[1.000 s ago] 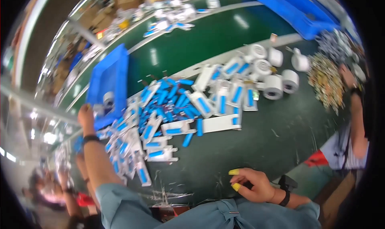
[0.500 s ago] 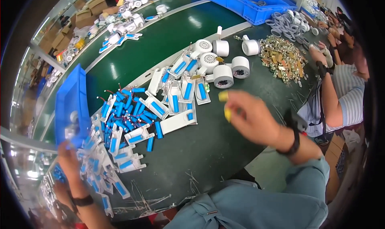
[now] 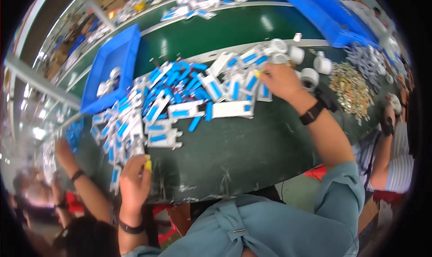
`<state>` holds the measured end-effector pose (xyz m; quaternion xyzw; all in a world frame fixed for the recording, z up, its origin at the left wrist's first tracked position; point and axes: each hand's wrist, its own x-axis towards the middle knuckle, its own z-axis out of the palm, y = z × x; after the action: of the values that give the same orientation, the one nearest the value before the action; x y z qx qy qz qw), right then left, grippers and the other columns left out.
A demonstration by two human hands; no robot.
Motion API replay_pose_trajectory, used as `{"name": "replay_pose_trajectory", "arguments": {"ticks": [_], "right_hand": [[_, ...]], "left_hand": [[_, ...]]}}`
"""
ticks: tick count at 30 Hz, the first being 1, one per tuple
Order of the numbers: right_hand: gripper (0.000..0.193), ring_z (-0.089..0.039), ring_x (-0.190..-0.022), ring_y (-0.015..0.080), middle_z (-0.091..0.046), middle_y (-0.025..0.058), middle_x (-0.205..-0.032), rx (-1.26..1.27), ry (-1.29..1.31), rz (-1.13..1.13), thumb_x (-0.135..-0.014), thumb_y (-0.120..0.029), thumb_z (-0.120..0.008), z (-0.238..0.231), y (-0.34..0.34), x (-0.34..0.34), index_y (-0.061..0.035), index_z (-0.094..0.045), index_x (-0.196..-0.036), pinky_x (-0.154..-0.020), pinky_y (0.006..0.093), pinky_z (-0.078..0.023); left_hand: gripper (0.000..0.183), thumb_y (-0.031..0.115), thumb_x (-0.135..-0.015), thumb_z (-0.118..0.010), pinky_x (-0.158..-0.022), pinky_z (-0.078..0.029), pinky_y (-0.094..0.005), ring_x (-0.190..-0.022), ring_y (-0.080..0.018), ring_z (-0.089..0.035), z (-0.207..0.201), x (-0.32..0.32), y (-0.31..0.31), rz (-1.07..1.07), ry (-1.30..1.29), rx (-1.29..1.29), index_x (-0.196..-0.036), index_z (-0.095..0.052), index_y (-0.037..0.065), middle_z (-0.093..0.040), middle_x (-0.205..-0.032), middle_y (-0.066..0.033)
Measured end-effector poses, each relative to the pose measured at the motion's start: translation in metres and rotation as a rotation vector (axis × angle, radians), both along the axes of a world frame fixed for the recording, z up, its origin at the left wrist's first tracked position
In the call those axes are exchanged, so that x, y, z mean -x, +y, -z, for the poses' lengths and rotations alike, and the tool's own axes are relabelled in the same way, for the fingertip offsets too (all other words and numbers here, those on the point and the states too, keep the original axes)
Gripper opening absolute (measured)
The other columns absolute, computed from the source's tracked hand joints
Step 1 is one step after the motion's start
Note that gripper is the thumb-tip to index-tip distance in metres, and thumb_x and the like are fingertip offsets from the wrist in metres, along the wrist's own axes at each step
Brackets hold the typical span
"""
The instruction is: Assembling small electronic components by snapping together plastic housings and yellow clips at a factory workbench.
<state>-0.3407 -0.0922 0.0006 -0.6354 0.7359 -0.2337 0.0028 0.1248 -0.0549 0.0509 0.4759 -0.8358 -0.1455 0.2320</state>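
My right hand reaches over white plastic housings with blue cylindrical battery cells set in them. A yellow finger cover marks its fingertip at the top end of one housing. Its other fingertips are hidden, so a grip cannot be made out. Low on the left, my left hand hangs at the table's near edge with loosely bent fingers and another yellow cover. I see nothing held in it. Just beyond it is a heap of white housings with blue cells. Loose blue cells with wires form a pile farther back.
A blue bin with white parts stands far left, another blue bin far right. Past my right hand lie round white housings, small circuit boards and grey rings. Co-workers' arms flank me. A green belt runs behind.
My left hand has drawn back from beside the left blue bin to the near edge. My right hand has reached forward to the housings. The whole view has shifted.
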Motion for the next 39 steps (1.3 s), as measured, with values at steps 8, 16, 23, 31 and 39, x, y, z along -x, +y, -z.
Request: {"name": "replay_pose_trajectory", "arguments": {"ticks": [8,16,23,31,39], "right_hand": [[0.027,-0.065,-0.086,0.0119,-0.07,0.0055,-0.101,-0.029,-1.29,0.094,-0.094,-0.024,-0.061,-0.015,0.012,0.081,-0.0045,-0.064,-0.112,-0.073,0.0253,-0.052],[0.042,-0.063,-0.099,0.0096,-0.065,0.007,-0.117,0.016,-1.351,-0.029,-0.095,-0.017,-0.058,-0.07,0.063,0.027,-0.0022,-0.051,-0.133,-0.079,0.0199,-0.049],[0.056,-0.056,-0.123,0.0197,-0.055,0.0113,-0.132,0.012,-1.467,-0.013,-0.1,-0.016,-0.052,-0.035,0.138,0.023,-0.0001,-0.031,-0.15,-0.101,0.0274,-0.047],[0.044,-0.062,-0.106,0.0159,-0.057,0.0059,-0.118,0.011,-1.258,-0.034,-0.099,-0.016,-0.055,-0.033,0.128,-0.06,-0.001,-0.043,-0.139,-0.088,0.0248,-0.048],[0.039,-0.058,-0.072,0.0065,-0.058,0.0029,-0.099,-0.231,-1.323,-0.061,-0.096,-0.012,-0.056,-0.007,0.156,-0.144,-0.0038,-0.042,-0.131,-0.061,0.0183,-0.048]], "left_hand": [[0.021,-0.005,-0.082,-0.062,-0.062,-0.05,-0.0315,-0.067,-0.0238,-0.062,0.035,-0.032,0.017,-0.223,0.071,-0.046,-0.103,-0.065,-0.002,-0.065,-0.089,-0.0145],[0.032,0.001,-0.075,-0.067,-0.082,-0.052,-0.0419,-0.095,-0.0322,-0.062,0.035,0.022,0.0,0.101,-0.087,0.227,-0.107,-0.067,0.005,-0.062,-0.104,-0.0125],[0.013,0.008,-0.076,-0.064,-0.08,-0.045,-0.0378,-0.085,-0.0272,-0.058,0.047,0.047,-0.024,0.229,0.006,0.376,-0.089,-0.063,0.006,-0.058,-0.091,-0.0087],[0.025,0.006,-0.079,-0.064,-0.066,-0.051,-0.042,-0.077,-0.0325,-0.063,0.057,0.028,-0.001,0.208,0.081,0.141,-0.104,-0.059,0.004,-0.062,-0.097,-0.0118],[0.032,-0.003,-0.078,-0.065,-0.07,-0.055,-0.0387,-0.085,-0.0341,-0.067,0.067,0.026,0.024,0.145,0.236,-0.024,-0.109,-0.061,0.005,-0.065,-0.106,-0.0122]]}}
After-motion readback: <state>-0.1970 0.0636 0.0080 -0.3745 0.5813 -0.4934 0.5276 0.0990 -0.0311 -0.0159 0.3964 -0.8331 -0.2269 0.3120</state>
